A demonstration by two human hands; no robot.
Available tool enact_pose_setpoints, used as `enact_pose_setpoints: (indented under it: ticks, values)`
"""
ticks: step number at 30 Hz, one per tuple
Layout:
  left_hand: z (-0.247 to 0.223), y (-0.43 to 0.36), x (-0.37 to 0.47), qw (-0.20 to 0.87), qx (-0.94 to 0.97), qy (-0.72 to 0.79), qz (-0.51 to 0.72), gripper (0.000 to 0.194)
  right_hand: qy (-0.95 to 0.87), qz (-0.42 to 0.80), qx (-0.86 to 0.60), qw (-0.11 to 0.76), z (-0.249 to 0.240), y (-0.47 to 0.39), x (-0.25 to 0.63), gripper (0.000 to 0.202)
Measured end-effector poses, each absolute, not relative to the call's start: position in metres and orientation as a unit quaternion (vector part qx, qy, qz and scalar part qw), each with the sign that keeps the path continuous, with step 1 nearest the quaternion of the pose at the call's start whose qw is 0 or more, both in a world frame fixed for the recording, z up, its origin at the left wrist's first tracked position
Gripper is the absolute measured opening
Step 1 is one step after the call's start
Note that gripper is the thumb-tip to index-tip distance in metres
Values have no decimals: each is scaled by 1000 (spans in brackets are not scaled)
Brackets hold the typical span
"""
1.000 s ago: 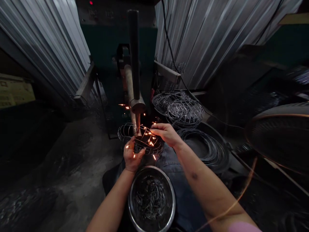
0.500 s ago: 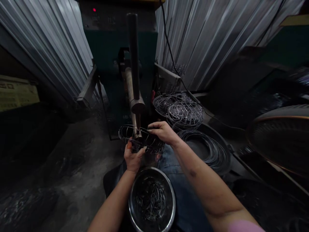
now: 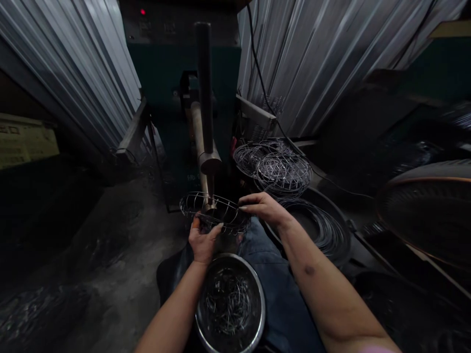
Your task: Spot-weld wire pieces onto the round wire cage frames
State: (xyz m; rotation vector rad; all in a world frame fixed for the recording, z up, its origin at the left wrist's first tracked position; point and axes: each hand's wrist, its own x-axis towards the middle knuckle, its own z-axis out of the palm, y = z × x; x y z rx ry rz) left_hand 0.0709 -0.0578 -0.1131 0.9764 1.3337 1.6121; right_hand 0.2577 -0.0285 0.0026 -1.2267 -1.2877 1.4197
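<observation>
An oval wire basket (image 3: 229,214) is tilted at the lower electrode of a welding machine (image 3: 209,162). My left hand (image 3: 203,238) grips the near rim of the basket, with orange material around one finger. At the right end of the basket is my right hand (image 3: 265,208), its fingertips pressed together at the rim; whether they pinch a small wire is too dark to tell. Below my hands, a round metal bowl (image 3: 262,299) holds many short bent wires.
Round wire grids (image 3: 283,171) are piled right of the machine. Below them, a dark basin (image 3: 348,245) holds coiled wire rings (image 3: 327,228). A metal bracket (image 3: 132,130) juts out on the left. A large round rim (image 3: 423,181) stands at far right.
My right hand has moved right along the basket, from near the electrode to the basket's right end. My left hand and the basket have barely moved.
</observation>
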Motion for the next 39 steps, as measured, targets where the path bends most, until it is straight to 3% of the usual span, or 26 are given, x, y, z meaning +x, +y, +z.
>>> enact_pose_setpoints:
  ticks: [11,18,30,39]
  values:
    - [-92,-57,74,433,349,515,652,51,-494,546,-510,445,3,-10,240,28]
    - [-92,-59,76,434,335,543,637,52,-472,598,-488,425,2,-29,265,35]
    - [-94,-57,71,412,338,548,645,65,-466,571,-517,436,-18,-25,263,31]
    - [-111,-54,77,454,317,524,648,53,-489,552,-502,451,-13,-32,260,32]
